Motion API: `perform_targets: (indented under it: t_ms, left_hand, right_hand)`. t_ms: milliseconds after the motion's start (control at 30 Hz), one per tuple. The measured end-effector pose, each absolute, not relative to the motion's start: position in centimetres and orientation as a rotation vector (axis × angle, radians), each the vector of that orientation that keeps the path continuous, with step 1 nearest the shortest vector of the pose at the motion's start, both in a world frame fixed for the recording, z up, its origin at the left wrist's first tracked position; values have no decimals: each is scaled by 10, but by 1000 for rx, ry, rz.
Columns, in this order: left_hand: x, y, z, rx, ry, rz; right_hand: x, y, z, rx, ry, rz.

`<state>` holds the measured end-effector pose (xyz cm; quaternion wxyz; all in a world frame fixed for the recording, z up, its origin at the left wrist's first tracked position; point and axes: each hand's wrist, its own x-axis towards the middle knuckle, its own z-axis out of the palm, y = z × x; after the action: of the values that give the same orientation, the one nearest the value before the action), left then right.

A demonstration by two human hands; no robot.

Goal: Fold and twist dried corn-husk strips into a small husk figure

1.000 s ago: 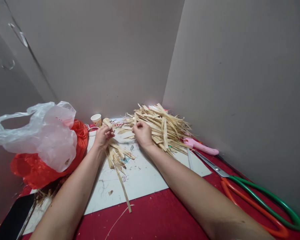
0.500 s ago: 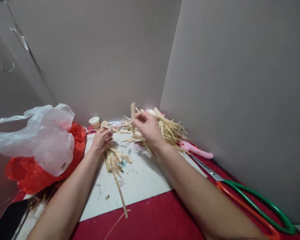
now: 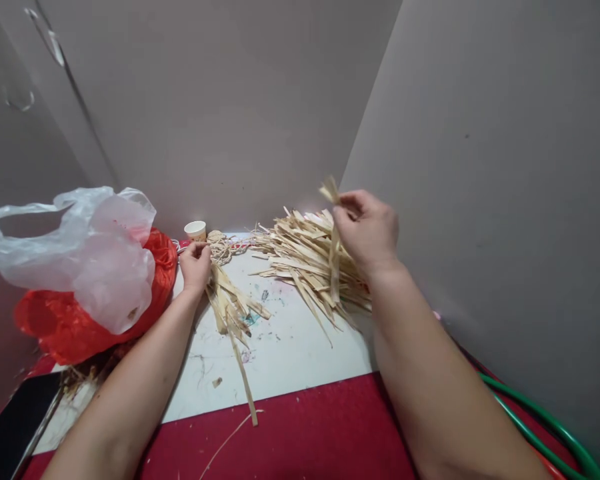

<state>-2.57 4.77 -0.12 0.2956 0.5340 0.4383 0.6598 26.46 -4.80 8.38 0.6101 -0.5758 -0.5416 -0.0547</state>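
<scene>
My right hand (image 3: pixel 367 230) is raised over the right end of a heap of dried, straw-coloured leaf strips (image 3: pixel 300 250). Between its thumb and fingers it pinches a pale strip (image 3: pixel 329 189), whose end sticks up above the fingertips. My left hand (image 3: pixel 196 267) is closed at the left side of the white board, its fingertips together; what they hold is hidden. Just right of its wrist a smaller fanned bunch of strips (image 3: pixel 227 300) lies on the board, with one long strip reaching toward the front edge. Behind the left hand lies a coil of twisted cord (image 3: pixel 223 247).
A white board (image 3: pixel 290 363) lies on a red surface (image 3: pixel 290 433). At left are a clear plastic bag (image 3: pixel 115 267), a red bag (image 3: pixel 60 327) and a dark flat object (image 3: pixel 20 420). A paper cup (image 3: pixel 195 231) stands behind. Green-handled scissors (image 3: pixel 535 413) lie right, partly hidden by my forearm.
My right hand has moved right and slightly up with a strip, uncovering the heap. My left hand has shifted slightly up and left. The view has turned a little.
</scene>
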Motion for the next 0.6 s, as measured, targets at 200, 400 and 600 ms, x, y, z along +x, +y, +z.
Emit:
perform_targets:
  t_ms: [200,400,600]
  left_hand:
    - [-26,53,-9,1496,1187,1812]
    - [-30,55,-13,1499,1255,1805]
    - [-29,53,-16,1448,1261,1728]
  right_hand:
    - [209,-49,61,-1451,-1627,-225]
    - [111,-46,27,-1814,-2233,273]
    - [130,-23,-10,-1651,-1864,583]
